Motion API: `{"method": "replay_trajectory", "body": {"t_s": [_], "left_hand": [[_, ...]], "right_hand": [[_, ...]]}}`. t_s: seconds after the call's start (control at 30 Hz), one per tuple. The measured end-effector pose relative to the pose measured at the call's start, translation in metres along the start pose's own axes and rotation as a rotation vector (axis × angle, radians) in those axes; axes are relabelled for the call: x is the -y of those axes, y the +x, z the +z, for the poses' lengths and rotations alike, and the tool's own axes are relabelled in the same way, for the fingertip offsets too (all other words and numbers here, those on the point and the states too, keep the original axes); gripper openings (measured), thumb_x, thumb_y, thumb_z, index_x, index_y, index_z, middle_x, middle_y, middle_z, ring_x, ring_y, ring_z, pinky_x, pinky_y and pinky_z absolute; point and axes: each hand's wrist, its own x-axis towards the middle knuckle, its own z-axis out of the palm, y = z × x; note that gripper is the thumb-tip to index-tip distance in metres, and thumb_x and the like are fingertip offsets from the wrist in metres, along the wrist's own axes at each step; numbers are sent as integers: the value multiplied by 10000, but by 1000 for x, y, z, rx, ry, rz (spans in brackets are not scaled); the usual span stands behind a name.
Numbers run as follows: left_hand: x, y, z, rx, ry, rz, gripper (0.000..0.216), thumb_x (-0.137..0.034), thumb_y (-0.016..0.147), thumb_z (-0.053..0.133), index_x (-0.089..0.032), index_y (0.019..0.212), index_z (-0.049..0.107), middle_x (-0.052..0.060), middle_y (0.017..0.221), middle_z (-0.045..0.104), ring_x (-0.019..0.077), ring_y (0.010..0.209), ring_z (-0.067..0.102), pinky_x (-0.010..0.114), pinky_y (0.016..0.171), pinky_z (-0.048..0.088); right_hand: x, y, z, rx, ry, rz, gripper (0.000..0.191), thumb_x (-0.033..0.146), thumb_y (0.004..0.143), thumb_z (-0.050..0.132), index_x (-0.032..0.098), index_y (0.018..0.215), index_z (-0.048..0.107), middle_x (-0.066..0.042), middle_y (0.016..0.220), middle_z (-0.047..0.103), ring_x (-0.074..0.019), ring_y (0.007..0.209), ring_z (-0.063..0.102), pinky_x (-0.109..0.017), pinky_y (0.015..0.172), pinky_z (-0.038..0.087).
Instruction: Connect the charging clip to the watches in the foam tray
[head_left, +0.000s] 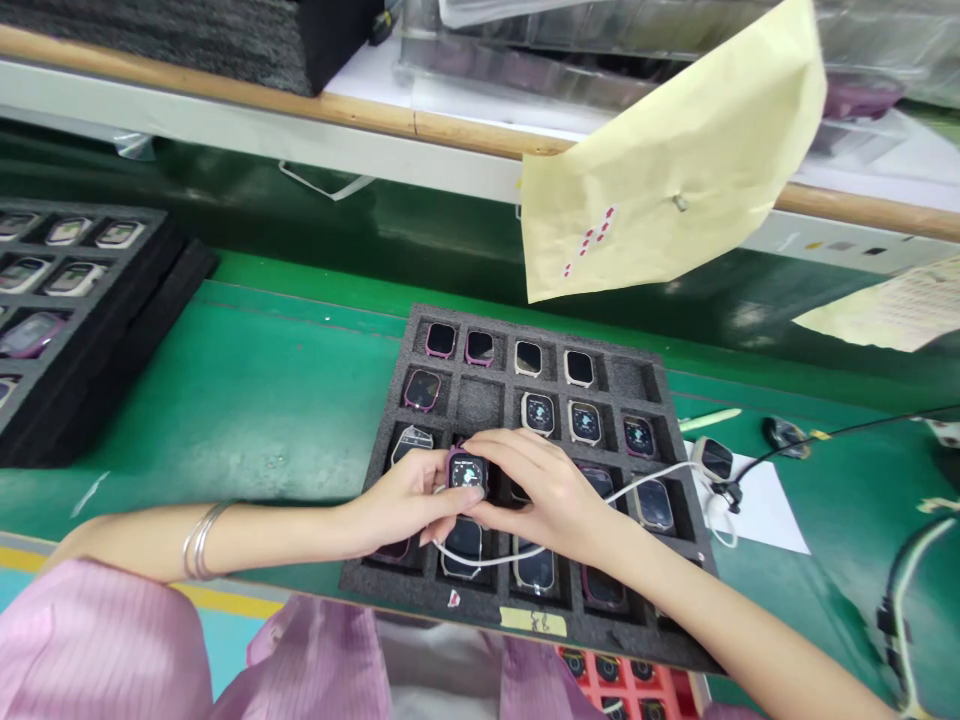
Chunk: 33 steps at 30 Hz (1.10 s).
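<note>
Green bench [300, 390] bears foam trays [480, 402], paper [772, 520], perhaps a pen [710, 419].

The view is bright, with stretched, softly blurred edges.

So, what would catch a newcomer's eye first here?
Probably the small purple-cased watch with its lit screen, held by the left hand and right hand above a dark-grey foam tray of rectangular watches. The big pale-yellow paper sheet hanging over the wood-edged shelf likely comes next.
</note>
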Motion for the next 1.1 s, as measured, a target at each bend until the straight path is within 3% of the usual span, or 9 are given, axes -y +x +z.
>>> {"method": "replay_trajectory", "body": {"t_s": [0.27,0.57,1.1], "left_hand": [[0,0,-1,3,2,-27,321,-450,845,638,-150,863,528,-82,450,477,58,355,375,169,375,316],[3,0,-5,43,-35,-80,297,-414,854,638,-131,802,568,-59,457,518,53,343,394,171,369,331],[2,0,-2,18,4,-49,304,-425,853,637,-137,873,544,-67,451,524,60,345,396,174,382,337]], "right_hand": [[2,-1,3,-39,82,22,336,289,878,661,157,1163,541,-117,1030,675,-246,944,662,-396,797,556],[-3,-6,5,0,240,87,418,384,866,690,164,1187,535,-111,1020,675,-237,903,670,-363,769,559],[-1,-4,5,-15,142,19,375,381,893,660,153,1163,535,-94,967,679,-228,861,660,-370,747,542]]}}
